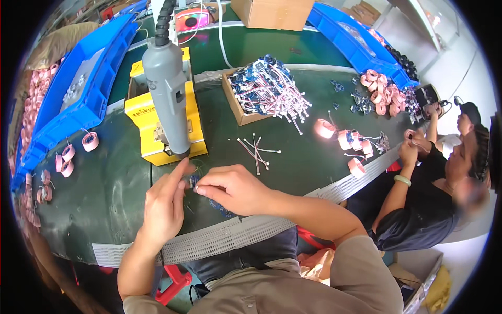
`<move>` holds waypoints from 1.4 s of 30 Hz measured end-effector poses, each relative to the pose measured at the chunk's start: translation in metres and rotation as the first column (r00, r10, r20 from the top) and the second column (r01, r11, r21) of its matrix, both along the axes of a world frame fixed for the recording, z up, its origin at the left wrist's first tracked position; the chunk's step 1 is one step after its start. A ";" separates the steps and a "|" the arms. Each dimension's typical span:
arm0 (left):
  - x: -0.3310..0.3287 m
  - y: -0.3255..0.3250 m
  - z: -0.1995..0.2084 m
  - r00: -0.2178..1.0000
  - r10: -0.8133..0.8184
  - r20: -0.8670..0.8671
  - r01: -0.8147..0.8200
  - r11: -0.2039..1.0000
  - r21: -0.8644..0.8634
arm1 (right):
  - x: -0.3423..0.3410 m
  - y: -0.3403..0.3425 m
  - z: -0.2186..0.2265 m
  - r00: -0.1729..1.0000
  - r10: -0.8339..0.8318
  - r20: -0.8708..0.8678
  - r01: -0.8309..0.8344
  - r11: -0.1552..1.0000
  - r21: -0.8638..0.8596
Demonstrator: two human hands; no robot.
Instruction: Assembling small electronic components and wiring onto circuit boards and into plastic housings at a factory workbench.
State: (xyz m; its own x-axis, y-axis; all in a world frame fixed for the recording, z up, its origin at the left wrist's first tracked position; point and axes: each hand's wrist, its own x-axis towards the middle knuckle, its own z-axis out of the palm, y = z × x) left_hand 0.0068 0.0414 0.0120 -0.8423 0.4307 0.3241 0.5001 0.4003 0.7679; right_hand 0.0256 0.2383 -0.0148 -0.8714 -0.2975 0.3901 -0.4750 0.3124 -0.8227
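My right hand (235,187) pinches a small blue circuit board (194,180) between thumb and fingers, over the green work surface. Close beside the board is my left hand (164,201), its fingers stretched out and its fingertips slightly blurred; I see nothing held in it. Just beyond the hands, the dark tip of a grey tube-shaped nozzle (168,94) points down in front of a yellow machine (149,123). More blue circuit boards (222,209) lie partly under my right hand. Several loose cables with white connectors (256,153) are spread to the right.
A cardboard tray (241,116) heaped with boards and cables stands ahead. Pink rolls (90,141) lie left, and more pink rolls (356,167) right. Blue bins (99,104) flank the table. A perforated grey strip (209,238) borders the near edge. At right, a co-worker (418,204) handles small parts.
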 end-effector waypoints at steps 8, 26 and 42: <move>-0.008 -0.006 -0.005 1.000 -0.006 0.008 0.004 0.987 0.158 | 0.002 0.003 0.008 0.874 0.103 0.475 -0.023 0.985 -0.170; 0.000 -0.003 -0.015 0.828 -0.181 0.531 -0.092 0.890 0.447 | 0.003 0.001 0.009 0.971 -0.029 0.238 0.056 0.993 -0.107; -0.003 -0.004 -0.018 0.925 -0.116 0.361 -0.018 0.938 0.348 | 0.002 0.007 0.009 0.995 -0.009 0.103 0.010 1.000 -0.008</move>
